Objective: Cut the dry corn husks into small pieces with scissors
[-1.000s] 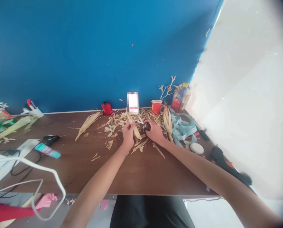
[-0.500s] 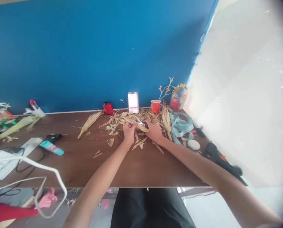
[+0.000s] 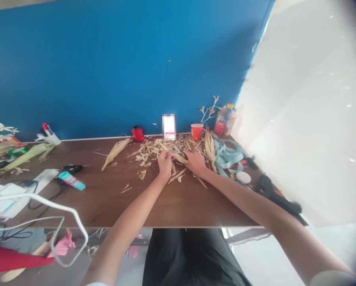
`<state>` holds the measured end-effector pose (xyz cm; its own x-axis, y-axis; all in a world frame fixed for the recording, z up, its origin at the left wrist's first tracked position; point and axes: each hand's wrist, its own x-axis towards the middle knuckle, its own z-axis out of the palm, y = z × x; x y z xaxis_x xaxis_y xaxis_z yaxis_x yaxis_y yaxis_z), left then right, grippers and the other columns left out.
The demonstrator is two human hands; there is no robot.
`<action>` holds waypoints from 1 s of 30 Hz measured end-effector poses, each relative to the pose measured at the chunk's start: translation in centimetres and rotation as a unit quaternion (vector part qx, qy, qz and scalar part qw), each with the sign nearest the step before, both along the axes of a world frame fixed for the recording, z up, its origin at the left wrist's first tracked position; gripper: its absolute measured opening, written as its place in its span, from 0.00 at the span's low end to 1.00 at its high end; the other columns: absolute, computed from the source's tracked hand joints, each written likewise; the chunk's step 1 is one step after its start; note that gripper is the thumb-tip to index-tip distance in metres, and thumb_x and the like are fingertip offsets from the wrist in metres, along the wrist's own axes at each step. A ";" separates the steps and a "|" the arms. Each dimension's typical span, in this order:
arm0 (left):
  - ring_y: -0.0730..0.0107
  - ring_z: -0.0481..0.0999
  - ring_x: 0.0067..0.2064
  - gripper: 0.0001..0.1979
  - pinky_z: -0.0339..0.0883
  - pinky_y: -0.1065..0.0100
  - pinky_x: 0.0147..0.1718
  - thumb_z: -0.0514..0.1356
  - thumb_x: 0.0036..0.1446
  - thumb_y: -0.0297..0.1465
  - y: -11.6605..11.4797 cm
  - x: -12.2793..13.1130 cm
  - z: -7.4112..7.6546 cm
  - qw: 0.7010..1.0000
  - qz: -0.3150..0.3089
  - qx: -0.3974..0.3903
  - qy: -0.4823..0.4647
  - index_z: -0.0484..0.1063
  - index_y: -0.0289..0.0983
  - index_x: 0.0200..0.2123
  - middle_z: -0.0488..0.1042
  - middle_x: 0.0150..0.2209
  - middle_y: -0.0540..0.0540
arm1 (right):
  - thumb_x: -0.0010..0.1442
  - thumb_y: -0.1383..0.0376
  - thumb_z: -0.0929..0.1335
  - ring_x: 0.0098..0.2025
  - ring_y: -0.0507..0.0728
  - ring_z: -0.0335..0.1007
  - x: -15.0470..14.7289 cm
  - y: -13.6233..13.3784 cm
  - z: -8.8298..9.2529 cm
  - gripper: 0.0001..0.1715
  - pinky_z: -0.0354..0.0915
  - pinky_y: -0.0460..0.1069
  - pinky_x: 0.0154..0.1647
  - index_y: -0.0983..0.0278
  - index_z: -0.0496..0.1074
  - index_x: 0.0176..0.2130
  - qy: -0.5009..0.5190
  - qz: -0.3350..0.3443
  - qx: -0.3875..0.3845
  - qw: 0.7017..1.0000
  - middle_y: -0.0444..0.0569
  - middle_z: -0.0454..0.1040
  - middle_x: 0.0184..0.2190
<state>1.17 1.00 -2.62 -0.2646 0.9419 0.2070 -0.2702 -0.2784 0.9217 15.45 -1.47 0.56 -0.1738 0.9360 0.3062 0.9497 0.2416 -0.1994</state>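
My left hand (image 3: 165, 163) is closed, pinching the left end of a strip of dry corn husk (image 3: 180, 159). My right hand (image 3: 196, 163) is closed at the strip's other end, around what looks like a pair of scissors (image 3: 178, 152); their thin blades point left along the husk and the handles are mostly hidden by the fingers. Both hands are low over a heap of dry husk scraps (image 3: 156, 145). To the right of my right hand stands a bundle of dry husk (image 3: 209, 149), and a longer pale husk (image 3: 115, 153) lies off to the left.
A red cup (image 3: 197, 132), a plastic bottle (image 3: 224, 122) and a red spool (image 3: 138, 134) stand along the blue wall. Teal ribbon (image 3: 228, 155) and a black glue gun (image 3: 275, 194) lie at the right. A power strip (image 3: 43, 182) with cables and a blue tube (image 3: 72, 180) are at the left.
The view has shifted slightly. The scissors' bright blades, plainer before between my hands, now lie closer against the husk strip. Both hands keep their grip in nearly the same place.
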 end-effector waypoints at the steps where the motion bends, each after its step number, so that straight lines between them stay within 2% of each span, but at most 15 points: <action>1: 0.75 0.70 0.28 0.08 0.70 0.69 0.32 0.61 0.50 0.34 0.0 0.0 0.0 1.000 0.003 0.000 0.000 0.67 0.36 0.26 0.69 0.27 0.50 | 0.55 0.61 0.67 0.45 0.61 0.69 0.1 0.0 0.0 0.22 0.59 0.49 0.40 0.58 0.67 0.50 -0.004 -0.002 -0.001 1.000 0.51 0.75 0.44; 6: 0.74 0.71 0.27 0.05 0.70 0.69 0.29 0.60 0.50 0.32 -0.1 0.1 0.1 0.999 0.020 -0.029 -0.004 0.68 0.36 0.30 0.69 0.26 0.50 | 0.53 0.65 0.67 0.44 0.60 0.70 0.4 0.3 0.2 0.22 0.59 0.49 0.39 0.58 0.67 0.49 -0.016 -0.020 -0.018 1.000 0.51 0.75 0.44; 18: 0.74 0.71 0.26 0.07 0.67 0.72 0.25 0.61 0.48 0.32 0.0 0.1 0.2 0.999 0.011 -0.037 0.017 0.70 0.36 0.32 0.71 0.25 0.49 | 0.57 0.61 0.66 0.42 0.60 0.72 0.4 0.9 -0.2 0.19 0.59 0.49 0.38 0.58 0.67 0.49 -0.023 0.001 -0.015 1.000 0.52 0.76 0.42; 23: 0.73 0.72 0.27 0.08 0.67 0.71 0.26 0.60 0.49 0.33 0.1 0.1 0.1 0.999 0.011 -0.034 0.016 0.69 0.36 0.33 0.72 0.26 0.48 | 0.57 0.62 0.64 0.41 0.60 0.72 0.5 1.0 -0.3 0.16 0.58 0.49 0.36 0.57 0.68 0.47 -0.018 0.014 -0.004 1.000 0.50 0.77 0.40; 27: 0.72 0.73 0.28 0.11 0.67 0.70 0.28 0.62 0.49 0.34 -0.1 0.1 0.3 0.999 0.016 -0.031 0.007 0.68 0.36 0.35 0.73 0.28 0.48 | 0.55 0.63 0.66 0.41 0.60 0.71 0.6 0.9 -0.4 0.19 0.58 0.48 0.36 0.56 0.68 0.47 -0.023 0.018 0.003 1.000 0.49 0.77 0.40; 30: 0.73 0.72 0.28 0.12 0.65 0.71 0.28 0.63 0.48 0.34 -0.3 0.1 0.4 0.999 0.023 -0.011 0.034 0.68 0.36 0.35 0.73 0.28 0.48 | 0.54 0.63 0.66 0.40 0.60 0.71 0.5 1.0 -0.4 0.19 0.58 0.48 0.36 0.56 0.69 0.47 -0.020 0.020 0.004 1.000 0.49 0.77 0.40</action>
<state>1.28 0.70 -2.18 -0.2935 0.9336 0.2057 -0.1945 -0.2690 0.9433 15.99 -0.52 0.16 -0.2239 0.9255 0.3055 0.9462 0.2815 -0.1594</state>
